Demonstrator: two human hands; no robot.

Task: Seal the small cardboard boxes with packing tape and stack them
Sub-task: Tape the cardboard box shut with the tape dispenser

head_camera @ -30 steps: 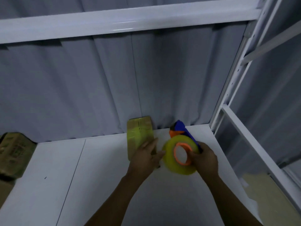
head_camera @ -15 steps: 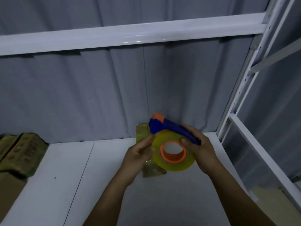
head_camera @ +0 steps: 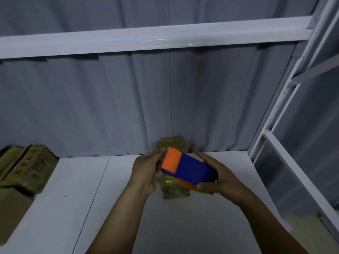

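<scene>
A small cardboard box [head_camera: 174, 192], wrapped in shiny tape, lies on the white shelf [head_camera: 88, 198] against the grey back wall. Above it I hold a blue and orange tape dispenser [head_camera: 190, 166] with its yellowish roll mostly hidden beneath. My right hand [head_camera: 218, 176] grips the dispenser from the right, thumb under it. My left hand [head_camera: 146, 170] holds its orange front end, fingers curled round the left side. Both hands and the dispenser cover the middle of the box.
Several more cardboard boxes [head_camera: 23, 167] sit stacked at the shelf's left end. A white shelf beam [head_camera: 146, 41] runs overhead. The rack's white upright [head_camera: 271, 114] and a lower rail [head_camera: 300, 180] bound the right side.
The dispenser has tipped over: its roll faced me before, now the blue and orange top does. My left hand moved from the box onto the dispenser's orange end.
</scene>
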